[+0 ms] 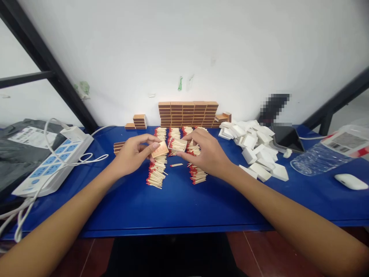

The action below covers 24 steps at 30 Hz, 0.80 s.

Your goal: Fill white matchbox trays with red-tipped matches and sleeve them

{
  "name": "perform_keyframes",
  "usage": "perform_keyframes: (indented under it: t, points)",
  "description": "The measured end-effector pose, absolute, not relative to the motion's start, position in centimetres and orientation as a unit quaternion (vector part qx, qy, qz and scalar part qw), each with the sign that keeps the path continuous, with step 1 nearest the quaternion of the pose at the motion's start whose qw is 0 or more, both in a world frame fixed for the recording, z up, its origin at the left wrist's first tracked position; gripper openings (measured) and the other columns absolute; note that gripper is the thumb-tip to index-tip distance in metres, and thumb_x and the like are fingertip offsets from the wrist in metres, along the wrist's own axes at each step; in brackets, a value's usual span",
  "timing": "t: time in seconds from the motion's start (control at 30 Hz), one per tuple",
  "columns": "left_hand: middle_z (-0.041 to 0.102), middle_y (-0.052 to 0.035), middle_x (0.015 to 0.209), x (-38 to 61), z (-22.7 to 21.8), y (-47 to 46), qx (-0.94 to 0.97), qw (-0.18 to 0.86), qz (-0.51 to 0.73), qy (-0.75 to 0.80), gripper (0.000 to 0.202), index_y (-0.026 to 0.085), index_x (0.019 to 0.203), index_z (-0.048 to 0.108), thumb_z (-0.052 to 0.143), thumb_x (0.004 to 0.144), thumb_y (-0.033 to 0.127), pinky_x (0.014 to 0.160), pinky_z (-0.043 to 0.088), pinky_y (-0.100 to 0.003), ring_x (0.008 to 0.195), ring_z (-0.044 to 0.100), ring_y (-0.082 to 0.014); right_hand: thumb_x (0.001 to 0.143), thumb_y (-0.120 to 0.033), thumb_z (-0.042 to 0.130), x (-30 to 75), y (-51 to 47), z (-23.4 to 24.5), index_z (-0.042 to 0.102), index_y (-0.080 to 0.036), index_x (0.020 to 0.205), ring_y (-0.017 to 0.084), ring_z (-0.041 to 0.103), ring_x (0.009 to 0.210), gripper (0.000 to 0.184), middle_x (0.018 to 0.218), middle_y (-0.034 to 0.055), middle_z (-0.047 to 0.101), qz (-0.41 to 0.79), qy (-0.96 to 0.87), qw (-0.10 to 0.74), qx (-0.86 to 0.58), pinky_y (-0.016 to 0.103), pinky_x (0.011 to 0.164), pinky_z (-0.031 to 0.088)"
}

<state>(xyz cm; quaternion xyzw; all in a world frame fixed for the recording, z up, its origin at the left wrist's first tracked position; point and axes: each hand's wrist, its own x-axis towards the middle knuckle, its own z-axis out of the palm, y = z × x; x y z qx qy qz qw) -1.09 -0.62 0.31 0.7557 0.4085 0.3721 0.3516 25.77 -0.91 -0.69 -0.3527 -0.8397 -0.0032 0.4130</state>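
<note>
My left hand [133, 153] is closed on a small orange matchbox sleeve [160, 149], held just above the blue table [178, 207]. My right hand [208, 152] pinches a white inner tray filled with red-tipped matches [177, 144], its end close to the sleeve's opening. Below both hands lie rows of loose matches [157, 173], and one single match [176, 165] lies between the rows.
A wall of stacked orange matchboxes [188, 114] stands at the back, with smaller stacks [140, 121] to its left. A pile of white empty trays [258, 148] lies on the right, near a tablet [287, 138], a plastic bag [319, 158] and a white mouse [351, 181]. A power strip [53, 161] with cables sits at left.
</note>
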Motion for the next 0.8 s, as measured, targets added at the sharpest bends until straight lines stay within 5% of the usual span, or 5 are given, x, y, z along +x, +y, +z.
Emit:
perform_keyframes:
  t: [0.2,0.5,0.8]
  points:
    - [0.068,-0.0026,0.082,-0.8,0.2,-0.9,0.746,0.389,0.366,0.397,0.037,0.016,0.098,0.070,0.065,0.097,0.053,0.057,0.055,-0.024,0.060,0.064,-0.0111,0.091,-0.040,0.077,25.5,-1.3,-0.5,0.062,-0.022,0.101,0.023,0.057,0.086,0.025,0.091,0.0055,0.062,-0.004,-0.842,0.418,-0.341,0.037,0.078,0.047]
    - [0.070,-0.0014,0.071,-1.0,0.1,-1.0,0.729,0.402,0.370,0.412,0.038,0.018,0.102,0.070,0.068,0.095,0.055,0.053,0.057,-0.024,0.055,0.069,-0.0139,0.090,-0.035,0.078,25.9,-1.5,-0.3,0.063,-0.023,0.111,0.026,0.062,0.096,0.028,0.101,0.0074,0.067,0.035,-0.877,0.375,-0.300,0.041,0.086,0.051]
    - [0.077,-0.0060,0.090,-0.8,-0.1,-1.0,0.709,0.410,0.385,0.425,0.051,0.017,0.116,0.071,0.084,0.080,0.051,0.058,0.058,-0.025,0.064,0.073,-0.0156,0.090,-0.039,0.079,26.5,-1.1,0.1,0.066,-0.023,0.112,0.021,0.059,0.086,0.030,0.096,0.0045,0.063,0.063,-0.866,0.378,-0.322,0.035,0.076,0.049]
